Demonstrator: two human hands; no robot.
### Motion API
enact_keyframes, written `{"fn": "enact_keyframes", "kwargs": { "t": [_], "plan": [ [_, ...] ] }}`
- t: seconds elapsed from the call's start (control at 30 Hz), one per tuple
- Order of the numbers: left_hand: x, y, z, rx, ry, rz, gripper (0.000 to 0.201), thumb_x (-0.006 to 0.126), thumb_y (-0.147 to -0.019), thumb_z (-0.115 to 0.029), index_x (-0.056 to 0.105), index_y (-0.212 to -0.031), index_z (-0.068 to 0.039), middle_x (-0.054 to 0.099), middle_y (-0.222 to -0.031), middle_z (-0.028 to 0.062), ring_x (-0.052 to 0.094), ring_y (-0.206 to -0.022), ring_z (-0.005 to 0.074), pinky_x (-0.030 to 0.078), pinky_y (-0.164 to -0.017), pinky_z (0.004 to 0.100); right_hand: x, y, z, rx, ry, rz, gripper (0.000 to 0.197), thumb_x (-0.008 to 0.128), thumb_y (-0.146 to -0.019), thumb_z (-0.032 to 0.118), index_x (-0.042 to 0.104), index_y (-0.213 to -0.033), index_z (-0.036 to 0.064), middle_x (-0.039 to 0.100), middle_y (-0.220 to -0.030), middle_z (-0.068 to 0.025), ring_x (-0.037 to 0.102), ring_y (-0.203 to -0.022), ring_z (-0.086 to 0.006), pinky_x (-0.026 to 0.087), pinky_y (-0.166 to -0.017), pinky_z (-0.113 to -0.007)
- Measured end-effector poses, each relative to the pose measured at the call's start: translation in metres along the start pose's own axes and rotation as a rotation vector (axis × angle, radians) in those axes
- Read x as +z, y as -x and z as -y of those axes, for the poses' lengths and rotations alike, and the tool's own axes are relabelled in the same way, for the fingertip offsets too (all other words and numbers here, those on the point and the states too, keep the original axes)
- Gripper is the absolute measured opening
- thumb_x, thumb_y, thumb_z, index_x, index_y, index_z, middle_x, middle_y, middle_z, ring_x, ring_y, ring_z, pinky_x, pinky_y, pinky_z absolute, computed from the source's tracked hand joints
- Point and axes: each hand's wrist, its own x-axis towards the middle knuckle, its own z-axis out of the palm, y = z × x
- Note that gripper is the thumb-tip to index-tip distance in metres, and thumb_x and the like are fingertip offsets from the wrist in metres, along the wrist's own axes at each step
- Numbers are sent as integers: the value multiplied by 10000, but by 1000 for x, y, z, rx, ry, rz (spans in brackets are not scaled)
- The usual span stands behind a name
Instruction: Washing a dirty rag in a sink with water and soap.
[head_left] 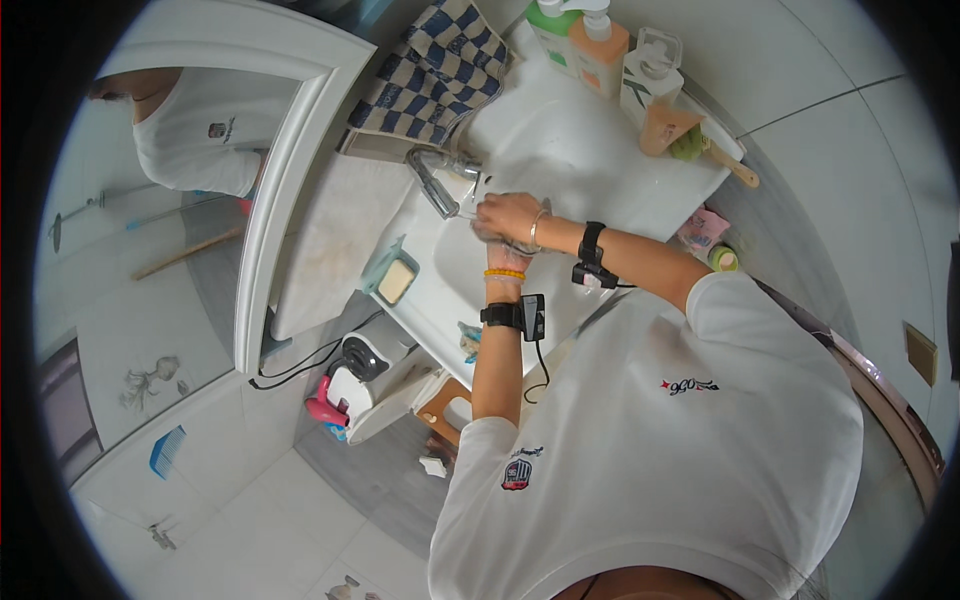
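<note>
Over the white sink basin (pixel 452 262), my two hands are together just beside the silver faucet (pixel 436 192). My right hand (pixel 510 215) lies across the top with its fingers curled. What those fingers close on is hidden. Beneath it is my left hand (pixel 508 260), mostly covered and blurred, so its fingers do not show. A greyish smear shows at the edge of the hands below the faucet's mouth; I cannot make out what it is. A pale bar of soap (pixel 397 281) rests in a blue-green soap dish (pixel 380 268) at the basin's left.
A checked towel (pixel 435 75) hangs behind the faucet. Pump bottles (pixel 598 52), an orange tube (pixel 668 128) and a wooden-handled brush (pixel 735 165) stand along the far right rim. A framed mirror (pixel 250 200) is at left, with a pink hair dryer (pixel 325 405) below.
</note>
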Motion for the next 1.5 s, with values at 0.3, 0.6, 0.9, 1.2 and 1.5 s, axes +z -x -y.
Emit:
{"fn": "enact_keyframes", "kwargs": {
  "t": [0.3, 0.6, 0.9, 1.2, 1.5],
  "plan": [
    [4, 26, -19, 149, -4, 70, 331, 425, -871, -281, 471, -1105, -52, 509, -1129, 74, 477, -1046, 228, 390, -892, 369, -2, 23, -81, 376, -610, -328, 286, 492, -809, 293, 570, -826, 19, 574, -758, -171, 557, -701, -299, 429, -644, -359],
    [-30, -3, -15, 177, -1, 22, 390, 411, -859, -330, 448, -1129, -52, 471, -1173, 84, 452, -1068, 238, 367, -905, 389, 15, 19, 31, -332, -325, -28, 160, 511, -771, 238, 576, -806, 97, 564, -832, -82, 558, -770, -239, 449, -644, -353],
    [43, 45, -19, 121, 82, 33, 525, 402, -812, -487, 452, -1102, -52, 480, -1134, 89, 453, -1030, 264, 341, -910, 422, 0, -12, -57, 152, -426, 218, 264, 454, -833, 304, 544, -935, 77, 516, -1054, -23, 495, -970, -240, 435, -767, -329],
    [25, 60, -41, 335, 316, 137, 345, 490, -819, -289, 491, -1060, -42, 490, -1132, 104, 430, -1065, 267, 285, -943, 451, 14, 35, -77, 68, -1112, 517, 420, 537, -818, 305, 458, -1131, 34, 521, -1031, -40, 464, -957, -132, 352, -858, -265],
    [20, 81, -41, 457, 208, 174, 359, 449, -856, -267, 449, -1091, 5, 512, -1091, 121, 461, -1044, 270, 305, -945, 451, 6, 28, -89, 333, -1275, -128, 173, 450, -866, 210, 488, -928, 53, 480, -697, 22, 482, -635, -57, 463, -613, -230]
  ]
}}
